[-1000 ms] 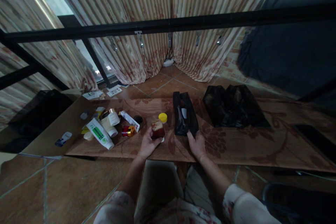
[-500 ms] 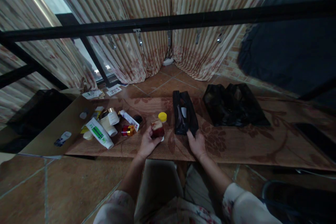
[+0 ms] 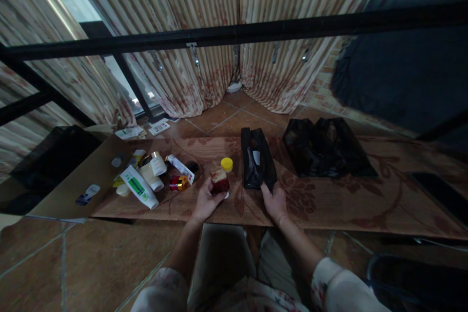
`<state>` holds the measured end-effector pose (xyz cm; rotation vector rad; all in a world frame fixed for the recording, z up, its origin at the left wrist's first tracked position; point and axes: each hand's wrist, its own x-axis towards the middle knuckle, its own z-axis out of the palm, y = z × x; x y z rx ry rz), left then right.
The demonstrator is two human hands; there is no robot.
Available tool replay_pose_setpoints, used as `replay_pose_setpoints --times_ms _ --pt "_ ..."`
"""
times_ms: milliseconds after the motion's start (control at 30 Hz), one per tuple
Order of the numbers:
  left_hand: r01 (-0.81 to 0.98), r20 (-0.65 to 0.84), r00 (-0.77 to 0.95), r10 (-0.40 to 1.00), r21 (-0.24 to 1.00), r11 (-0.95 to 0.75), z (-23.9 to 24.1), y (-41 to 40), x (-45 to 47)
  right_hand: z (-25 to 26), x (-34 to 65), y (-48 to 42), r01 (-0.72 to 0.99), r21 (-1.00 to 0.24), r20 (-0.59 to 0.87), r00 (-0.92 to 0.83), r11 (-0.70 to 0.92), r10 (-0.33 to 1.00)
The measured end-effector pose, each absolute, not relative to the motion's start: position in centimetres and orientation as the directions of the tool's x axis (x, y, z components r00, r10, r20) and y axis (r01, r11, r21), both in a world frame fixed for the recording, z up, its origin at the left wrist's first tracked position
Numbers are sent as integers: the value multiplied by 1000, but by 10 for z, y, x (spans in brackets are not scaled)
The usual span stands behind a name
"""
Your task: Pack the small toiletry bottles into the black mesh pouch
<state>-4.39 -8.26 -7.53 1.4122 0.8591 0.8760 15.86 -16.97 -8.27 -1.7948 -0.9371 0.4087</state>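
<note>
My left hand [image 3: 205, 201] is wrapped round a small dark red jar [image 3: 220, 180] with a pale top, held just above the patterned mat [image 3: 329, 200]. A yellow-capped bottle [image 3: 226, 164] stands right behind the jar. My right hand [image 3: 274, 201] grips the near end of a narrow black pouch [image 3: 256, 163] that lies lengthwise on the mat with its top open. The two hands are a short way apart, at the mat's near edge.
A heap of toiletries lies at the left: a white and green tube [image 3: 139, 186], white jars [image 3: 156, 168], a red and gold pot [image 3: 178, 183]. Black mesh bags [image 3: 327, 148] sit at the right. A black bar [image 3: 234, 34] crosses overhead before curtains [image 3: 204, 5].
</note>
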Motion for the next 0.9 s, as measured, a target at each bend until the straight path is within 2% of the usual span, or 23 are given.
replay_pose_setpoints --times_ms 900 --pt "12 4 437 900 1000 -10 -76 -83 -44 -87 160 -169 409 -893 136 644 -189 753"
